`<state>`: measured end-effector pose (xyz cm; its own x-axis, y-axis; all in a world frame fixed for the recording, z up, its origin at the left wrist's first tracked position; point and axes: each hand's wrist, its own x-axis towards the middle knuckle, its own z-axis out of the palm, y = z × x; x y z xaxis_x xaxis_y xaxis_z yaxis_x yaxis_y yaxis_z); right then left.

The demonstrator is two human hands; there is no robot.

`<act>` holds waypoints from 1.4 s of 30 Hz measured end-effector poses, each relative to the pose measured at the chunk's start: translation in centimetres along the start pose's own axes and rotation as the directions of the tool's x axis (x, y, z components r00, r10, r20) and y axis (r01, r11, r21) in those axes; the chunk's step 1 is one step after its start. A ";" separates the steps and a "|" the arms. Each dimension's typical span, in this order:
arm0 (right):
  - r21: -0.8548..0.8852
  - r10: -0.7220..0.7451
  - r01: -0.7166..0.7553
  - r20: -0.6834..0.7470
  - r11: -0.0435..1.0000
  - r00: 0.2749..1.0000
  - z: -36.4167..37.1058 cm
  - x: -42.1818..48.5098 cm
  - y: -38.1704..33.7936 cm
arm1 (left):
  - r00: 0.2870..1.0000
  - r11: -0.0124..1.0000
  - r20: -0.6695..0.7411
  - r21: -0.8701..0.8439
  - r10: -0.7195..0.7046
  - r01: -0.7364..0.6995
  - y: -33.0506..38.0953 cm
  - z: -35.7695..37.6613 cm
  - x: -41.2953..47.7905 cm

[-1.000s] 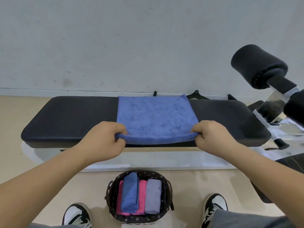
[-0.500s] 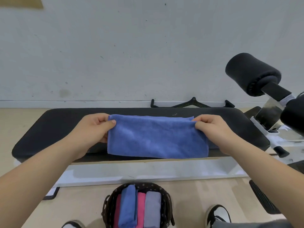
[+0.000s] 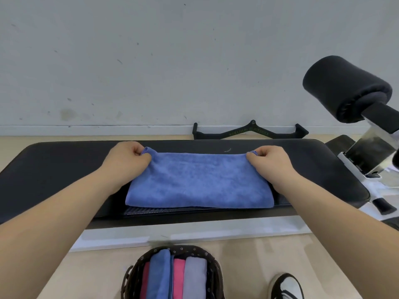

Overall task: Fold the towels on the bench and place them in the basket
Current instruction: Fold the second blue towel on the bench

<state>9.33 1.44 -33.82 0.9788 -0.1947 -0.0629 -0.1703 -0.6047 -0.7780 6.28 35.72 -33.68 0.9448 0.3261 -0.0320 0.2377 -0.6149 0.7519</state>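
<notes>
A blue towel [image 3: 199, 181], folded in half, lies flat on the black padded bench [image 3: 64, 162]. My left hand [image 3: 127, 157] pinches its far left corner. My right hand [image 3: 268, 159] pinches the far right corner. Both hands rest on the towel near the bench's far edge. On the floor in front of me stands a dark woven basket [image 3: 133, 275]; folded towels in blue, pink and grey lie side by side in it.
A black foam roller pad [image 3: 345, 89] on a metal arm rises at the right end of the bench. A black cable handle bar [image 3: 250, 132] lies on the floor by the wall. My shoe [image 3: 287, 287] is right of the basket.
Both hands carried the towel's near edge up and over to the far edge, folding it in half. The corners now lie down on the bench.
</notes>
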 end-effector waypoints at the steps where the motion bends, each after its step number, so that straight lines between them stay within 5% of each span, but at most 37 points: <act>1: -0.031 -0.025 0.024 -0.014 0.999 1.000 0.1 0.2 0.0 | 1.000 1.000 -0.018 0.024 -0.002 0.003 0.2 0.0 0.2; 5: -0.118 -0.081 0.076 -0.038 0.990 0.996 0.4 0.6 -0.1 | 0.999 0.996 -0.047 0.095 0.005 -0.001 0.2 0.2 0.8; 11: -0.174 -0.081 0.071 -0.057 0.982 0.995 0.2 0.4 -0.3 | 0.991 0.973 0.115 0.229 -0.060 0.032 2.3 -0.7 -0.1; 15: -0.399 -0.319 0.273 -0.053 0.875 0.946 -0.1 -1.1 -1.7 | 0.958 0.978 0.232 0.157 -0.169 0.135 3.3 -0.6 -1.4; 18: -0.411 -0.411 0.432 0.142 0.803 0.900 0.4 -3.3 -3.6 | 0.939 0.973 0.254 0.056 -0.231 0.224 3.5 -0.9 -1.9; 21: -0.489 -0.270 0.437 0.375 0.755 0.887 1.0 -5.0 -3.9 | 0.922 0.954 0.283 -0.065 -0.263 0.292 3.4 -2.0 -2.2; 24: -0.551 -0.174 0.423 0.447 0.720 0.878 1.2 -5.7 -3.6 | 0.916 0.913 0.294 -0.220 -0.273 0.343 3.0 -3.3 -2.6; 30: -0.464 -0.262 0.491 0.474 0.737 0.841 2.1 -6.5 -4.0 | 0.929 0.861 0.188 -0.353 -0.319 0.367 2.1 -4.5 -2.5; 33: -0.405 -0.333 0.450 0.328 0.796 0.884 1.7 -5.7 -4.0 | 0.909 0.781 0.234 -0.467 -0.344 0.415 2.8 -4.7 -2.3; 37: -0.292 -0.287 0.313 0.129 0.904 0.949 0.5 -4.2 -3.1 | 0.982 0.829 0.093 -0.526 -0.167 0.191 6.1 -3.3 -2.6; 42: 0.096 -0.109 0.086 0.277 0.992 0.955 -0.3 -4.4 -1.1 | 0.985 0.906 0.143 -0.422 0.095 -0.026 11.3 1.6 -5.2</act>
<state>5.19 2.76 -32.48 0.9844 0.0943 -0.1484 -0.0742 -0.5424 -0.8368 4.45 25.93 -26.07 0.9856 0.1599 -0.0547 0.0960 -0.2629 0.9600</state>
